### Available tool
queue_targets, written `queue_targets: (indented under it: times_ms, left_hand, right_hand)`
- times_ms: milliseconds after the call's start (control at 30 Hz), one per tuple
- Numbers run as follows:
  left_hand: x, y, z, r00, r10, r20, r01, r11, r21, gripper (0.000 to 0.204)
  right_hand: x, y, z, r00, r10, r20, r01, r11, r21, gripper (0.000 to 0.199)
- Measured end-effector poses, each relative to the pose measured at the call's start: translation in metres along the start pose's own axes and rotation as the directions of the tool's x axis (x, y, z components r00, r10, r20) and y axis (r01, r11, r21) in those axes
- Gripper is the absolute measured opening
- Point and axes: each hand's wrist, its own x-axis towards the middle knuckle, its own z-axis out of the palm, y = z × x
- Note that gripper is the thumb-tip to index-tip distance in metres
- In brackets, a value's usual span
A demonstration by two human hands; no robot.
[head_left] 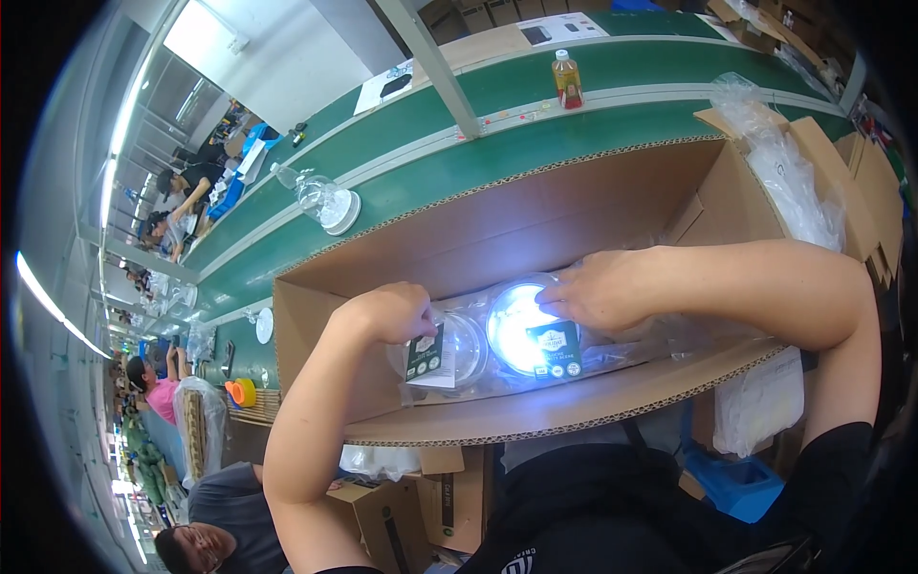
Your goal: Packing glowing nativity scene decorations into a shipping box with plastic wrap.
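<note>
Both my hands reach into a long open cardboard box (574, 196). My left hand (394, 311) is closed, its fingertips pinching the top of a dark green tag (425, 350) with a white card behind it. Beneath that tag sits a clear round container (466, 346), unlit. Beside it, a round lamp (512, 330) glows bright bluish white, and a second green tag (557, 346) lies across its near edge. My right hand (602, 292) has its bent fingertips on the lamp's upper right part; the glare hides exactly what they grip. Clear plastic wrap surrounds both round pieces.
On the green bench behind the box lie a clear bottle-shaped piece with a white round base (339, 210) and a drink bottle (567, 80). Plastic wrap (789, 182) hangs at the right, above a blue bin (736, 486). Orange tape (241, 392) and several people are at left.
</note>
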Motion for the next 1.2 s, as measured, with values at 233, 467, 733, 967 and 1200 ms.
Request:
queue_targets:
  times_ms: [233,467,733,967,1200]
  left_hand:
    - [0.001,-0.002,0.003,0.999,0.027,-0.024,-0.027,1.000,0.015,0.029]
    - [0.001,0.000,0.004,0.999,0.031,-0.037,-0.029,0.999,0.035,0.028]
    - [0.004,-0.003,0.005,0.998,0.035,-0.044,-0.033,0.999,0.043,0.028]
    - [-0.002,-0.005,0.003,0.997,0.054,-0.049,-0.054,0.999,-0.005,0.029]
    - [-0.032,0.000,-0.021,0.851,0.290,-0.438,-0.310,0.950,0.028,0.019]
  right_hand:
    - [-0.001,-0.002,-0.002,0.998,-0.037,-0.052,0.037,0.999,-0.007,0.039]
    - [-0.004,-0.005,-0.009,0.999,-0.012,-0.032,0.012,1.000,0.005,0.038]
    - [-0.003,-0.010,-0.022,0.992,0.041,0.117,-0.041,0.999,0.004,0.036]
    - [-0.001,-0.010,-0.024,0.990,0.047,0.135,-0.042,0.998,-0.042,0.038]
    - [-0.004,-0.018,-0.041,0.981,0.045,0.189,-0.028,0.995,-0.091,0.037]
